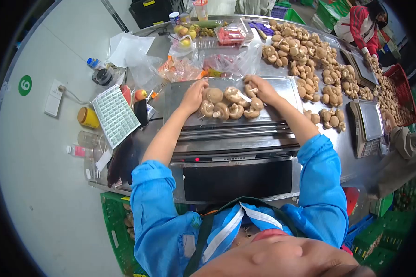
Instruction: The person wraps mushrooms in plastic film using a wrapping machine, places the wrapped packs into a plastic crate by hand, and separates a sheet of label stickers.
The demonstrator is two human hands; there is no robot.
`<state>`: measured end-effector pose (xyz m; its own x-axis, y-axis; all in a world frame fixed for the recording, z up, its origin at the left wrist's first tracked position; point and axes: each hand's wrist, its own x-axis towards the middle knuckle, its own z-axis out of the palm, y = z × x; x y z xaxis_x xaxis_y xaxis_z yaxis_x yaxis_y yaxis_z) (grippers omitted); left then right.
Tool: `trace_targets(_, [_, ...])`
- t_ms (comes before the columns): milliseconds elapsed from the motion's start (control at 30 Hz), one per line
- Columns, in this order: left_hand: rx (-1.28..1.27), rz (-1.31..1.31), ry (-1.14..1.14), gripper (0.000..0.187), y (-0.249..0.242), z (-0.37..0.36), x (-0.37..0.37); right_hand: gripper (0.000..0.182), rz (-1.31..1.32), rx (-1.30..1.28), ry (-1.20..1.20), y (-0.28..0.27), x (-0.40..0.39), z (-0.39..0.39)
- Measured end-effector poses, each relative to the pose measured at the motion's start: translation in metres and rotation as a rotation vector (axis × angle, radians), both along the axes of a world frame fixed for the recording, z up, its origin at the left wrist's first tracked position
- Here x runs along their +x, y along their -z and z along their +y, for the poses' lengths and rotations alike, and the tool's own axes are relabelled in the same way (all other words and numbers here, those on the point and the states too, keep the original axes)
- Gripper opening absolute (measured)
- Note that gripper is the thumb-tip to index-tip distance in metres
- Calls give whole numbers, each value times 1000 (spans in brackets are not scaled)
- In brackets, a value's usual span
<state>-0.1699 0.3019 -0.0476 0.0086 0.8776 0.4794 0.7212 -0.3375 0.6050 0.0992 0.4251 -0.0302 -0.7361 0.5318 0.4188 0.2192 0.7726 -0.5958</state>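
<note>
A pack of brown mushrooms (236, 111) lies on the metal top (178, 92) of a wrapping machine, under what looks like clear film. At its left side my left hand (194, 96) is closed, the fingertips curled at the far corner. Opposite it, my right hand (262, 89) grips the far right corner, its fingers bent beside a mushroom. Any tray below the mushrooms is hidden. A white strip lies across the mushrooms on the right. Nearer my body are the machine's metal rollers (235, 134) and a dark front panel (238, 179).
Loose mushrooms (305, 51) are heaped at the back right, near two scales (369, 121). A co-worker in red and white sleeves (358, 27) reaches toward them beside a red basket (402, 92). Plastic bags (180, 67), a label sheet (115, 115) and a phone (141, 113) lie left.
</note>
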Motion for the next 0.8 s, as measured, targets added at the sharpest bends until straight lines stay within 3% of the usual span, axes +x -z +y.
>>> trace_targets(67, [50,302,-41,23,5,-10,-7,19,7,99,-36,3,5,-2])
trace_targets(100, [35,291,-40,23,5,-20,-7,20,-14,109,-58,1,9,-7])
trace_targets(133, [-50,172,45,23,2,-28,-9,21,-29,125,-82,-2,11,-11])
trace_targets(200, [-122,63,128,24,-13,-45,-6,26,-14,-494,11,-8,23,-43])
trace_targets(267, [-412,-247,222,26,-29,-81,8,30,110,-558,-1,1,40,-73])
trace_targets(333, [-458,-115,128,28,-31,-108,16,31,21,-562,56,-14,56,-97])
trace_targets(367, [-264,-55,133,27,-13,-113,15,32,-69,-568,112,-22,63,-108])
trace_targets(400, [-273,-52,131,27,-25,-124,21,32,-66,-577,109,-25,68,-117])
trace_targets(467, [-457,-280,52,27,-68,-142,48,34,34,-496,114,-33,76,-125])
trace_targets(500, [-323,-335,38,28,-74,-154,58,37,-62,-593,108,-38,87,-132])
trace_targets(567, [-380,-602,21,29,-30,-187,68,40,31,-934,22,-41,101,-165])
trace_targets(600, [-560,-670,-11,34,-39,-208,80,40,-112,-1128,73,-31,113,-180])
trace_targets(667, [-774,-833,-95,42,-20,-236,98,44,-17,-1448,170,8,120,-212])
trace_targets(733, [-817,-847,-82,36,26,-256,99,37,-220,-1397,201,1,129,-225])
trace_targets(767, [-813,-846,-81,36,24,-263,102,37,-220,-1393,201,9,137,-233])
trace_targets(800, [-688,-715,-83,33,20,-270,104,32,-198,-1122,209,23,147,-243])
